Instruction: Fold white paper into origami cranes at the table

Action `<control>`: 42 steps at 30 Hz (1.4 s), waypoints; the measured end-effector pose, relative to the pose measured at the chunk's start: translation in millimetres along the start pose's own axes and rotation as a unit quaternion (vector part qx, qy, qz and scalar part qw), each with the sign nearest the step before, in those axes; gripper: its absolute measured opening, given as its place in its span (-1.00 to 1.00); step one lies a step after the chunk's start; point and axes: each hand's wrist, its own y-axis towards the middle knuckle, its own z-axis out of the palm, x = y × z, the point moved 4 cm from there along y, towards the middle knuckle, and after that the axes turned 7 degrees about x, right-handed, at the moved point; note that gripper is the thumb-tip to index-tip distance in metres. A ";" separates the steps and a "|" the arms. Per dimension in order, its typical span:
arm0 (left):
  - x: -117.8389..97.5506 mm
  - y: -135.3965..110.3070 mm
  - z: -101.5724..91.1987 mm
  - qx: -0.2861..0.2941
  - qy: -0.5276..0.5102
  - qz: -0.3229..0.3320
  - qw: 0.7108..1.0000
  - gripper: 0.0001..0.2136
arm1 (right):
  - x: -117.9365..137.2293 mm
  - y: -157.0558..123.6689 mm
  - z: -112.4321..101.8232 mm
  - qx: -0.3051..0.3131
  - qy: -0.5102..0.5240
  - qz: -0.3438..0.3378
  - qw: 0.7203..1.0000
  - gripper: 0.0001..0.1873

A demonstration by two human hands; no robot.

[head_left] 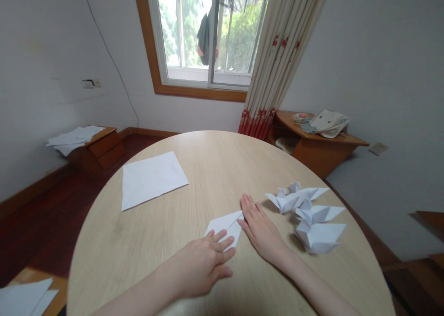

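A partly folded white paper [225, 225] lies flat on the round wooden table [215, 177] near its front. My left hand [204, 265] rests on the paper's near end, fingers stretched out and pressing it down. My right hand [260, 228] lies flat beside the paper's right edge, fingers together and straight, touching the fold. Neither hand holds anything.
A stack of flat white sheets [151, 178] lies on the table's left. Several folded paper shapes [308, 214] are piled at the right. A low wooden cabinet [100, 147] with papers stands at the left wall, a corner shelf [312, 136] at the right, a window behind.
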 end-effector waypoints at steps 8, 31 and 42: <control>-1.5 -0.3 -1.7 0.012 0.001 -0.001 1.000 -0.62 | -8.5 1.6 9.9 -0.002 0.051 0.042 0.998 -0.43; 7.3 -8.7 6.5 0.075 0.006 0.049 0.996 -0.36 | 31.2 0.4 -28.0 0.133 0.189 -0.115 0.966 -0.52; 5.0 -12.2 10.2 0.065 0.060 -0.054 0.995 -0.24 | 36.6 -2.2 -29.1 0.147 0.125 -0.077 0.978 -0.46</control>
